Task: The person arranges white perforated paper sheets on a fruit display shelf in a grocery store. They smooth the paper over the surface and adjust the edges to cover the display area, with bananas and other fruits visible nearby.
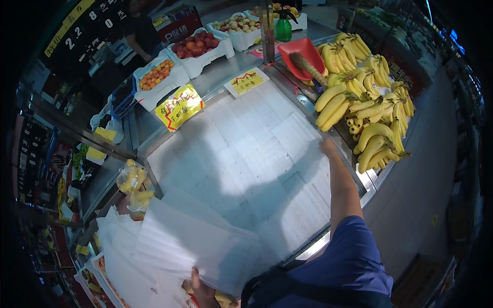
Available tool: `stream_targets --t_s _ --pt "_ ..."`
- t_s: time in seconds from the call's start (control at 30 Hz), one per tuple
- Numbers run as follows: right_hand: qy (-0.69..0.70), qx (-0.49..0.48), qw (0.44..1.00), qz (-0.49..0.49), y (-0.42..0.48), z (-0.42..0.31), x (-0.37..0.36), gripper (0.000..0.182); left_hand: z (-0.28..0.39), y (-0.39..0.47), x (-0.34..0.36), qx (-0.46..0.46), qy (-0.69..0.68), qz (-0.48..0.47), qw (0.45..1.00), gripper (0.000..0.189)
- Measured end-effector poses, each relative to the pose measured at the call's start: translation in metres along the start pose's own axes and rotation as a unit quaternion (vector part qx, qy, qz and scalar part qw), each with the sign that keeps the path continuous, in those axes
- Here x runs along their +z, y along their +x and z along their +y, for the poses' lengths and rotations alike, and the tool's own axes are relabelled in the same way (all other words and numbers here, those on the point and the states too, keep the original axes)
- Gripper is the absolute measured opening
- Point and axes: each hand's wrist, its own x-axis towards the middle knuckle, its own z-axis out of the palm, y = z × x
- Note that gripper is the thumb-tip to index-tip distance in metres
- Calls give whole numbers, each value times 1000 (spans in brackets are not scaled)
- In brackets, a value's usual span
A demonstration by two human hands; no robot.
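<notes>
My left hand (pixel 203 289) is at the bottom of the view, its thumb over the edge of a stack of thin white foam sheets (pixel 169 231); its other fingers are hidden beneath. The stack droops to the left and partly overlaps the display bin. My right hand (pixel 328 147) reaches to the bin's right side, at the edge of a white foam sheet (pixel 296 133) lying on the bed. Its fingers are too small and blurred to make out. Overlapping white foam sheets (pixel 246 154) line the bin, with my shadow across them.
Bunches of bananas (pixel 379 144) fill the right ledge, beside a red dustpan (pixel 298 54) and a straw hand brush (pixel 308 68). Yellow signs (pixel 180 107) with writing stand along the far edge. Fruit crates (pixel 198 57), a green spray bottle (pixel 284 29) and bagged fruit (pixel 133 178) surround the bin.
</notes>
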Motion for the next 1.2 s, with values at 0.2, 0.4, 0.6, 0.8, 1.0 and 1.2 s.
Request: stream_targets --t_s 0.2,0.4,0.6,0.8,1.0,1.2 --pt "-9 94 991 97 -17 -8 -8 39 -12 27 15 -72 -61 12 995 52" --pt "-57 -111 959 254 -76 -36 22 60 -12 32 30 -70 -33 14 997 54" --pt "-167 -168 971 4 -94 -91 20 91 -12 32 25 -26 87 -23 996 54" --pt "-172 -122 975 73 -60 -72 40 84 -29 29 -16 89 240 -31 966 46" --pt "-125 -127 984 11 -71 -83 20 79 -13 12 20 155 317 -10 936 50" --pt "74 -224 962 136 -113 -79 47 46 -18 22 14 11 111 -12 994 48"
